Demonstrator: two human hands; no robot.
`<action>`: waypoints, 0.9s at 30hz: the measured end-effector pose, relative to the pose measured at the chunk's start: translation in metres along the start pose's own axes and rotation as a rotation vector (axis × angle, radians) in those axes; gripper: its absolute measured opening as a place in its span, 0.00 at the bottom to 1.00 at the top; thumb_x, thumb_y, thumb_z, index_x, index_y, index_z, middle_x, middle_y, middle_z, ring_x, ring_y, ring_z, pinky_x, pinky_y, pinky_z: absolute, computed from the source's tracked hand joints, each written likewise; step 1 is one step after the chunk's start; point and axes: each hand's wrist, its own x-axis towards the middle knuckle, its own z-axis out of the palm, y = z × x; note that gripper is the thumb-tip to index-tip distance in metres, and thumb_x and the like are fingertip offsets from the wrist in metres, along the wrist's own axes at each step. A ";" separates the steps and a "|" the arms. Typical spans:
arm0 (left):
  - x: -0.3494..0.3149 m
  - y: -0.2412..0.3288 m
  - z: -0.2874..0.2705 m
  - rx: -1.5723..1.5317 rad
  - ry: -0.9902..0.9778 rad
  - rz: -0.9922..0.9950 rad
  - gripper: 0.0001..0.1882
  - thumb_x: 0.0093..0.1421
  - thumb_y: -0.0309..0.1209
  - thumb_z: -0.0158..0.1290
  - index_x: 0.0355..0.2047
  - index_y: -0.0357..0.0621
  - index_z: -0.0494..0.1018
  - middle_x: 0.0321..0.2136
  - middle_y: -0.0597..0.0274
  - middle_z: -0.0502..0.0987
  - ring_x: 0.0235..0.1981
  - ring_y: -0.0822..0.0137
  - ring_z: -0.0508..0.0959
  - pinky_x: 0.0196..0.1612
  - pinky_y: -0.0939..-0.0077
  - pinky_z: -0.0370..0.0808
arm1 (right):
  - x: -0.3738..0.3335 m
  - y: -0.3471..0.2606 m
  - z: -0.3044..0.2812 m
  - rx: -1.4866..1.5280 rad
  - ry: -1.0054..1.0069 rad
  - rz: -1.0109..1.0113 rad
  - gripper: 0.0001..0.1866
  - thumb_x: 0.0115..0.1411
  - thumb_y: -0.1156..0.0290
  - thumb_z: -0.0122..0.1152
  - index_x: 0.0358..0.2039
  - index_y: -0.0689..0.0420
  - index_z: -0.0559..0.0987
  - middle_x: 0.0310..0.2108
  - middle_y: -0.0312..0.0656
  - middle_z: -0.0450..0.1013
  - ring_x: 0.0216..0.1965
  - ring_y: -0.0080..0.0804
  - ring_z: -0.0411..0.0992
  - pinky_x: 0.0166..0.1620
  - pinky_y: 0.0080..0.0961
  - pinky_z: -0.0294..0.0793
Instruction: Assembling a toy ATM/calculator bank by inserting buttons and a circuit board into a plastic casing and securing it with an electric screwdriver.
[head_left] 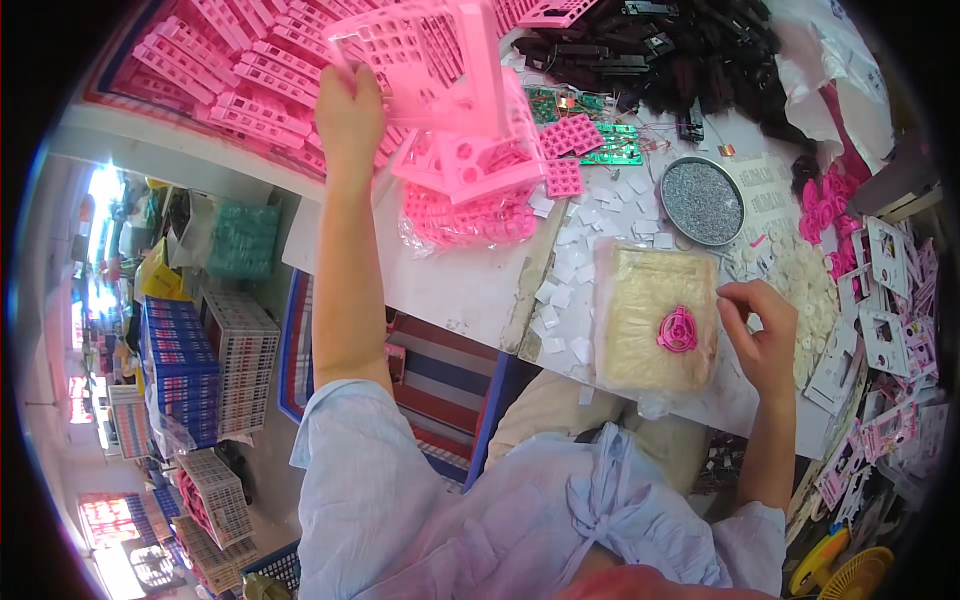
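Observation:
At the upper left my left hand (350, 112) is closed on the edge of a pink plastic casing (485, 75) with a grid of square holes. That casing is held up over a pile of similar pink casings (490, 170), partly in clear film. My right hand (762, 325) is loosely curled, thumb and forefinger a little apart, with nothing visible between them. It is beside a yellowish pad (645, 290) wrapped in clear plastic. A magenta round plastic part (677, 330) lies on the pad, apart from my right hand.
Behind the pad are a round tin of small grey metal pieces (702, 200), green circuit boards (612, 145) and black parts (640, 55). White square pieces (570, 250) are scattered left of it. A large bin of pink parts (240, 75) stands far left; printed pieces (885, 300) crowd the right.

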 end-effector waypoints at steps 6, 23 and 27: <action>-0.141 0.075 0.053 -0.457 -0.404 -0.028 0.21 0.66 0.26 0.53 0.56 0.32 0.62 0.44 0.53 0.72 0.33 0.66 0.77 0.39 0.68 0.77 | 0.021 -0.048 0.062 0.784 0.147 0.252 0.38 0.59 0.73 0.67 0.68 0.56 0.61 0.53 0.45 0.72 0.28 0.23 0.72 0.31 0.16 0.72; -0.230 0.093 0.049 -0.952 -0.756 -0.365 0.47 0.64 0.13 0.45 0.76 0.56 0.35 0.65 0.49 0.62 0.23 0.84 0.65 0.17 0.88 0.59 | -0.081 0.052 -0.121 -0.645 0.231 0.788 0.37 0.55 0.54 0.70 0.61 0.59 0.69 0.43 0.53 0.79 0.34 0.41 0.79 0.39 0.35 0.77; -0.242 0.104 0.072 -0.951 -0.787 -0.381 0.43 0.65 0.14 0.45 0.76 0.53 0.42 0.69 0.56 0.57 0.23 0.86 0.63 0.19 0.90 0.60 | -0.113 0.084 -0.142 -0.899 0.056 1.000 0.43 0.47 0.51 0.74 0.58 0.61 0.67 0.43 0.57 0.78 0.41 0.56 0.79 0.41 0.49 0.77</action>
